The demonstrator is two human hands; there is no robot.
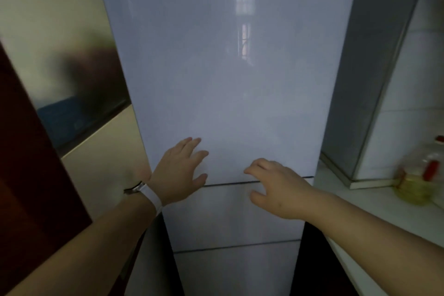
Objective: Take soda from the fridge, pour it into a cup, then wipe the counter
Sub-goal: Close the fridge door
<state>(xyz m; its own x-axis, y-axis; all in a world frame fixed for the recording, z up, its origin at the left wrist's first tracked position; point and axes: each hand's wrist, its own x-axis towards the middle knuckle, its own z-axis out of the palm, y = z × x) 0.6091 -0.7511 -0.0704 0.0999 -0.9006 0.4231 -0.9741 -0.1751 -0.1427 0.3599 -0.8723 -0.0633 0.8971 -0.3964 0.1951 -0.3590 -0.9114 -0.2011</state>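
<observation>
White fridge [228, 79] fills the front; left hand [179, 170] and right hand [276, 187], fingers spread, near its lower door edge.

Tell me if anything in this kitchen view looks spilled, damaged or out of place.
Nothing stands out. The fridge doors are shut and unmarked, both hands, left hand and right hand, are at the seam below the upper door, and the oil jug stands upright on the counter with no spill visible.

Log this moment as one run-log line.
stage: at fridge, doors closed | left hand: flat on upper door | right hand: fingers curled at door seam | soda: unseen
</observation>
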